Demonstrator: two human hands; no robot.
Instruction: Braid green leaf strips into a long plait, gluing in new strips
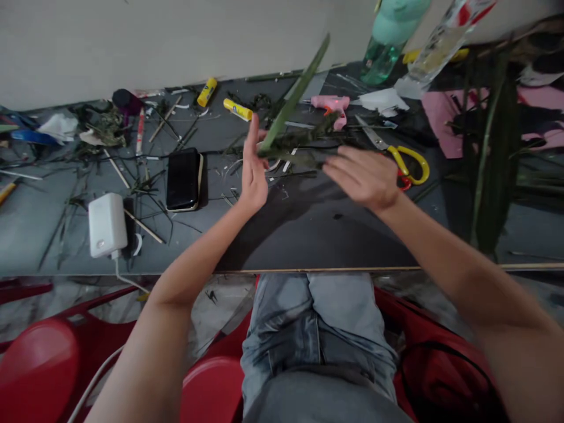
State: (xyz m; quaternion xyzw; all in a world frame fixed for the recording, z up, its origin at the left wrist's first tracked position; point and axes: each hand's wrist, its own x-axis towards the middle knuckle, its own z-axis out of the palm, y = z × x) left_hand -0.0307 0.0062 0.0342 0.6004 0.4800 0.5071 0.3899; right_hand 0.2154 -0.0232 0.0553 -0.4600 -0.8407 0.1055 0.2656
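My left hand (254, 170) is raised over the table, a long green leaf strip (297, 91) rising from between its thumb and fingers. The strip slants up to the right. My right hand (363, 175) hangs over the table to the right, palm down, fingers pointing left and pressed together. Its fingertips are near the end of a blurred, darker leaf piece (302, 158); whether they grip it is unclear. Behind the hands lies a pink glue gun (331, 104). Yellow-handled scissors (399, 155) lie beyond my right hand.
On the dark table (308, 235) are a black phone (183, 179), a white power bank (107, 225) with a cable, glue sticks (207, 92) and scattered stems. A green bottle (390, 41), a clear bottle (445, 44) and large leaves (496, 158) are at the right.
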